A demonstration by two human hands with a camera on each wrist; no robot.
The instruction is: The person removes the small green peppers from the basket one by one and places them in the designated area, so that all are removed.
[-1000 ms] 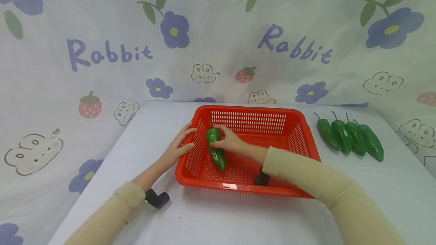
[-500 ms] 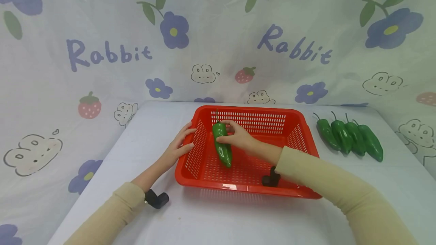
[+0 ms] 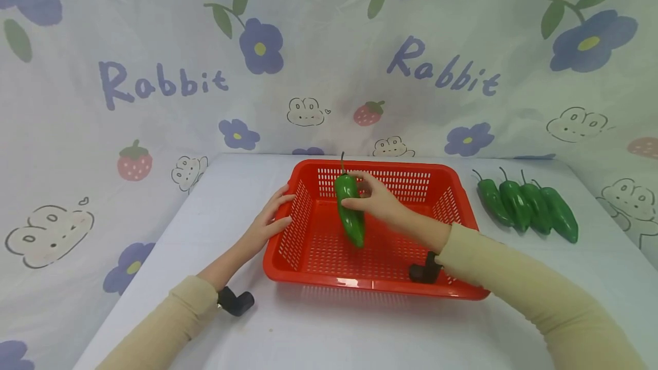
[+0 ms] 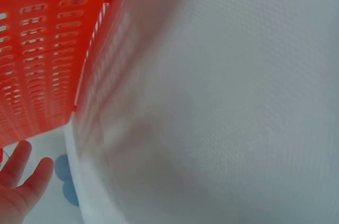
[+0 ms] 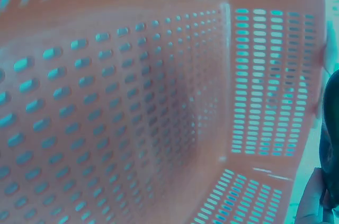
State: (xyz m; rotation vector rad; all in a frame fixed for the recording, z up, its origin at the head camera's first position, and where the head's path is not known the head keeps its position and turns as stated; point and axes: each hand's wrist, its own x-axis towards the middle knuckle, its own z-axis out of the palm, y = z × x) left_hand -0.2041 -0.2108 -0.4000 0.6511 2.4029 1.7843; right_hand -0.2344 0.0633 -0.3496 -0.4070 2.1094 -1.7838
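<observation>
My right hand (image 3: 379,200) pinches a glossy green chili pepper (image 3: 350,210) between thumb and fingers, its thin stem pointing up. Hand and pepper are over the inside of a red perforated plastic basket (image 3: 370,284), toward its left half. In the right wrist view the pepper (image 5: 331,123) shows as a dark shape at the right edge, beside the basket's slotted walls. My left hand (image 3: 269,218) rests on the basket's left rim with fingers spread. The left wrist view catches a few of its fingers (image 4: 34,181) by the slotted basket wall (image 4: 42,65).
Several more green chili peppers (image 3: 529,207) lie side by side on the white table (image 3: 308,330), to the right of the basket. A patterned cloth (image 3: 329,61) hangs behind the table. Black wrist cameras stick out at the left wrist (image 3: 236,301) and at the right wrist over the basket.
My right hand has lifted the pepper and carried it rightward and a little back from the basket's left side. The left hand keeps its place on the rim.
</observation>
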